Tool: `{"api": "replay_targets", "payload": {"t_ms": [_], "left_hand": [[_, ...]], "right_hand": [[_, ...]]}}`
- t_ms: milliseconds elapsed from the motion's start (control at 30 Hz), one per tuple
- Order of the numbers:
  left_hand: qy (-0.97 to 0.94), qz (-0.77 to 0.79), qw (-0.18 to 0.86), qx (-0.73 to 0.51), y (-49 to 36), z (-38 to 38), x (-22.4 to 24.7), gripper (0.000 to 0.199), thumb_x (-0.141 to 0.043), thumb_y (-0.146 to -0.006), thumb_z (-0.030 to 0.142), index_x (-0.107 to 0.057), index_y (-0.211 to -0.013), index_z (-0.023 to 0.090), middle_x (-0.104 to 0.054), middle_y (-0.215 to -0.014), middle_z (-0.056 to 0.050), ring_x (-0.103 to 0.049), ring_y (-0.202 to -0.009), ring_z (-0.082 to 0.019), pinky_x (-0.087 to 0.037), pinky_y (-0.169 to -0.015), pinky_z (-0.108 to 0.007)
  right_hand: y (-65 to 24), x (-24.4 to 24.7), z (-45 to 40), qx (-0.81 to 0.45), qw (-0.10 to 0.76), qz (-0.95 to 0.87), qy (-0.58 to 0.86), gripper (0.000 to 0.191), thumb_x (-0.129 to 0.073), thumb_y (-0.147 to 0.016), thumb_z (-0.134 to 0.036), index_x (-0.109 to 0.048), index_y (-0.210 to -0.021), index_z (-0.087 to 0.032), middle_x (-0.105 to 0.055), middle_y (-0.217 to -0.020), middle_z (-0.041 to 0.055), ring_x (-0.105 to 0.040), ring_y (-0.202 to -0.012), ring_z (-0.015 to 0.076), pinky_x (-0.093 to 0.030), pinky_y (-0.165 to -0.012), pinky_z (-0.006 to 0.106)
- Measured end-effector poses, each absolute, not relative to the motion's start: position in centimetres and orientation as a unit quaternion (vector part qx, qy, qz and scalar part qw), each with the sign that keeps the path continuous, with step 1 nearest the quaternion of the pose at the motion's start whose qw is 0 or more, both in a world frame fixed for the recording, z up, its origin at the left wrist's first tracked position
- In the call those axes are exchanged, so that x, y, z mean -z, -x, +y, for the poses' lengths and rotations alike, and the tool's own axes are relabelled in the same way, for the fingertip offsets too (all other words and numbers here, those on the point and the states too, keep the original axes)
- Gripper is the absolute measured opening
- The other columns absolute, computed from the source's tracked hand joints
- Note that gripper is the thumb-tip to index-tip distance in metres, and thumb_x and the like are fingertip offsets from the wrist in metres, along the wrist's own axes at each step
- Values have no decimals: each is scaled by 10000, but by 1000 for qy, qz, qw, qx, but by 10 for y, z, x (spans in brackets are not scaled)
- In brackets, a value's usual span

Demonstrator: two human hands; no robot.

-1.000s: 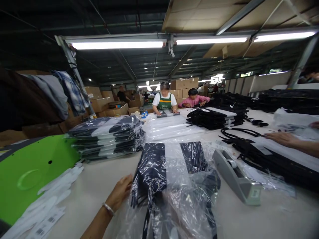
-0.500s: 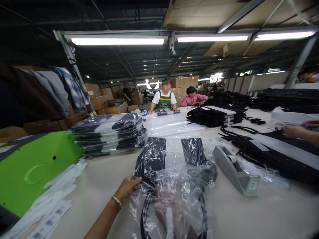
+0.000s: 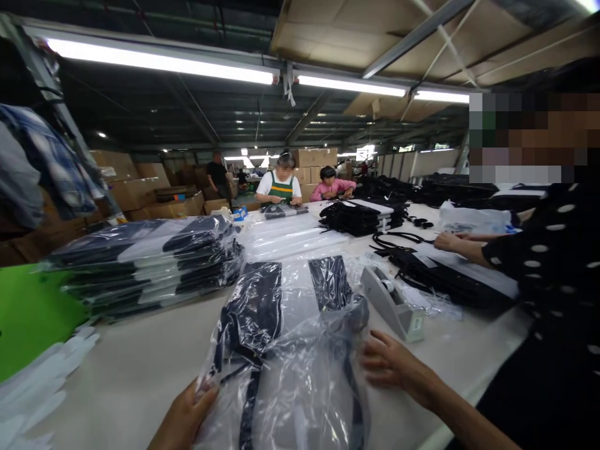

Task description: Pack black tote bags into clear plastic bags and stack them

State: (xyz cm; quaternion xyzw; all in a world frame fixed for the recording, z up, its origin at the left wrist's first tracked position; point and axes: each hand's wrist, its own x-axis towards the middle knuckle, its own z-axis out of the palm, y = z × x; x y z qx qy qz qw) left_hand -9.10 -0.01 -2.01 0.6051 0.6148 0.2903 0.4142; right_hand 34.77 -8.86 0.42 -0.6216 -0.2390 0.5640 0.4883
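A clear plastic bag lies on the table in front of me, with a folded dark item inside it. That item has long dark straps and a pale band down its middle. At the bag's lower left edge, my left hand pinches the loose plastic between thumb and fingers. My right hand is by the bag's right side, fingers apart and slightly blurred, holding nothing I can see. Just beyond it stands a grey tape dispenser.
Wrapped dark packs are stacked at left, near white tags and a green panel. Flat clear bags lie ahead. At right, a co-worker in a dotted sleeve touches black strapped goods. Two people work at the far side.
My right hand, seen through the plastic before, is now outside at the bag's right. My left hand has moved down the left edge. The view has swung right, bringing the co-worker into sight.
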Motion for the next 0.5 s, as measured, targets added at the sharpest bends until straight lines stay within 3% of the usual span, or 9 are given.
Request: {"api": "replay_targets", "payload": {"t_ms": [100, 200, 267, 367, 433, 500], "left_hand": [[-617, 631, 354, -309, 104, -3, 21, 397, -545, -735, 643, -640, -778, 260, -740, -817, -8, -692, -879, -277, -529, -788, -308], [-611, 659, 318, -303, 127, 0, 23, 439, -496, -771, 655, -630, -849, 244, -749, -862, -38, -700, -880, -308, -543, -794, -356], [-622, 685, 267, -267, 137, 3, 23, 490, -529, -754, 637, -632, -977, 213, -752, -941, -84, -701, -904, -345, -551, -802, -410], [-701, 657, 102, -260, 131, 6, 20, 670, -607, -727, 548, -553, -1276, 166, -649, -1290, -169, -599, -1189, -386, -472, -1000, -499], [-756, 598, 27, -266, 108, 5, 17, 687, -639, -726, 484, -541, -1338, 188, -548, -1432, -164, -474, -1339, -382, -354, -1117, -539], [-791, 554, 46, -257, 73, 3, 12, 642, -693, -701, 421, -592, -1306, 231, -535, -1454, -136, -412, -1386, -391, -273, -1161, -574]], "right_hand": [[-323, 3, -50, -542, 488, -334, 597, 598, -781, -687, -428, -578, -1177, -151, -703, -1119, 133, -699, -930, 248, -567, -717, 318], [-309, 14, -31, -571, 521, -333, 541, 471, -798, -642, -350, -614, -1021, -140, -729, -996, 102, -700, -860, 227, -561, -745, 320], [-312, 18, -29, -614, 532, -304, 498, 455, -820, -625, -335, -613, -986, -151, -730, -990, 93, -701, -853, 216, -564, -787, 336], [-332, 17, -37, -637, 522, -284, 491, 451, -811, -665, -323, -612, -1036, -161, -726, -1025, 94, -704, -871, 201, -565, -826, 347], [-351, 18, -48, -621, 512, -282, 521, 490, -793, -692, -331, -604, -1112, -163, -722, -1013, 96, -706, -868, 198, -570, -824, 345], [-368, 20, -61, -575, 510, -280, 575, 537, -791, -677, -365, -600, -1129, -147, -715, -938, 98, -705, -821, 207, -581, -784, 343]]}}
